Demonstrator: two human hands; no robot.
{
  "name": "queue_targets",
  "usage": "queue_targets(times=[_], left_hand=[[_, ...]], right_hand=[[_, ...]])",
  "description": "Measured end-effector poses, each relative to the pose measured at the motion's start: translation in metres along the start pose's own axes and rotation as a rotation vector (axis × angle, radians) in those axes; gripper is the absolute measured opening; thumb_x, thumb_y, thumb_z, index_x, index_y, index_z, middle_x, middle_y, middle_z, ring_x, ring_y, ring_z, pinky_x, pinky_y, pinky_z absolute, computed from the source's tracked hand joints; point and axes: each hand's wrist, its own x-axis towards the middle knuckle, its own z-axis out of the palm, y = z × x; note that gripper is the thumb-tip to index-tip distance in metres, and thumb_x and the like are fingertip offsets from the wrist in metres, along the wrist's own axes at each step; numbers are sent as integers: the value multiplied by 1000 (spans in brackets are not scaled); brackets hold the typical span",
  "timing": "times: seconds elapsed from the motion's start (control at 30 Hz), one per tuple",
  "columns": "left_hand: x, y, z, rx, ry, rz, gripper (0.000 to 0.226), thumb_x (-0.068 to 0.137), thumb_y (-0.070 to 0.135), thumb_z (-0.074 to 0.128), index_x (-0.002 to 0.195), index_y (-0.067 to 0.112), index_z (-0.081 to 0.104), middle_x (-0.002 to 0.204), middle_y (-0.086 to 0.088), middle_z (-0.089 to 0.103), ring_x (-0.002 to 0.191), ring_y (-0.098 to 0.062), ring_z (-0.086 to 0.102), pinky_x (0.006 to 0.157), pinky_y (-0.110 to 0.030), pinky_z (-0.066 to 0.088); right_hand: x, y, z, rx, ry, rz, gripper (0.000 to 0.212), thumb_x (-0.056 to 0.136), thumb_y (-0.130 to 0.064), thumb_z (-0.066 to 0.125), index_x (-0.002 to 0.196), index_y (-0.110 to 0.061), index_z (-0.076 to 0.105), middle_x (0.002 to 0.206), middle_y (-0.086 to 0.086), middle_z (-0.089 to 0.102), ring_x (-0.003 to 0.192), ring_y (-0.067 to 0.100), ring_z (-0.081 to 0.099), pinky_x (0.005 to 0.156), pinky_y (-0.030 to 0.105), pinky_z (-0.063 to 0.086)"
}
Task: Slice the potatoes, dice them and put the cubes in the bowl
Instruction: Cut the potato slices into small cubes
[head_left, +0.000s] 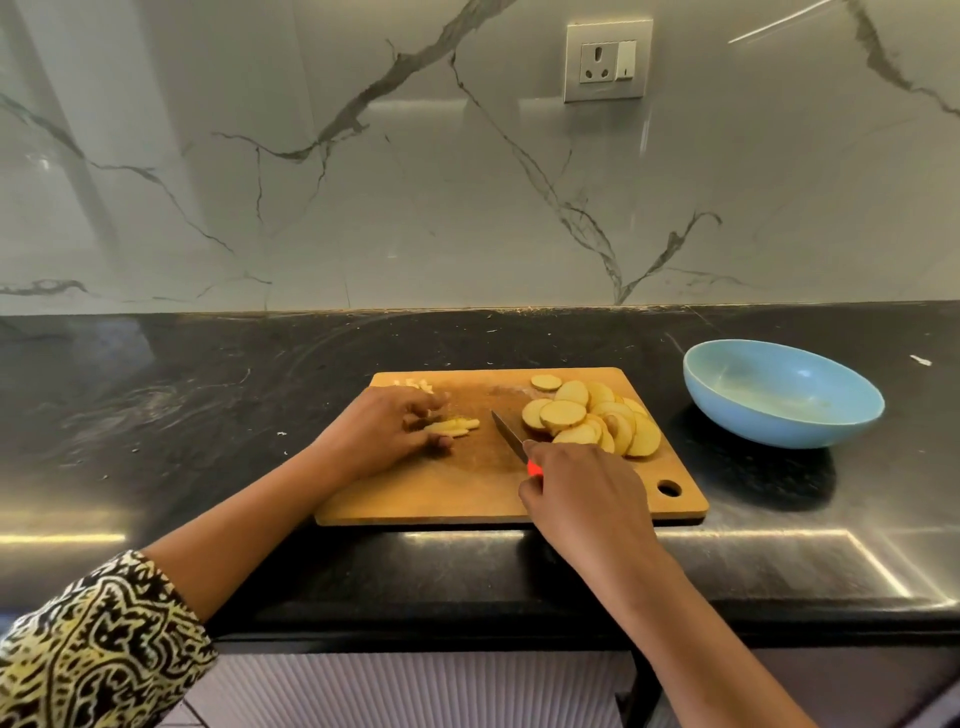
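On the board (467, 493), knife (508, 435) beside slices (592, 418).

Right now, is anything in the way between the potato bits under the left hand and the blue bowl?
Yes. The knife held in the right hand and the pile of round potato slices lie between the potato strips under the left hand and the blue bowl.

Pale blue bowl (783, 395), black counter (208, 395), sleeve (98, 644) — black-and-cream print, white marble wall (415, 182) — grey veins
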Motion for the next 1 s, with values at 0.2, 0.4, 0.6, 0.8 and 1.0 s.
queue_targets(times=[0.2,0.4,0.6,0.8,1.0], left_hand=[[-24,-18,-3,178,143,124,26,88,33,64,111,25,70,110,4,70,100,-11,65,92,-38,52],[-16,-11,2,234,251,227,16,82,30,72,94,21,77,88,4,74,77,-14,68,76,-41,55],[-15,-16,1,145,233,192,20,84,34,68,100,24,75,95,6,74,84,-9,68,80,-38,56],[-13,-13,0,33,127,98,57,80,70,45,112,29,69,103,6,72,88,-10,67,84,-34,54],[-12,-14,2,85,122,138,47,85,59,46,112,28,68,103,8,72,88,-8,68,78,-38,57]], right_hand=[[4,-9,3,-6,23,-43,35,98,-33,44,131,-25,53,108,-6,64,94,13,61,73,26,49],[4,-21,10,-6,55,-88,34,99,-31,41,129,-22,54,111,-2,63,95,17,61,71,29,48],[6,-16,5,-9,51,-83,35,98,-34,44,130,-25,53,110,-6,63,94,13,61,72,26,50],[7,-24,9,-27,40,-101,33,98,-33,44,128,-24,55,109,-4,63,92,14,61,71,26,49],[12,-22,9,-37,39,-64,32,98,-31,46,127,-24,56,107,-5,64,91,13,61,71,27,50]])
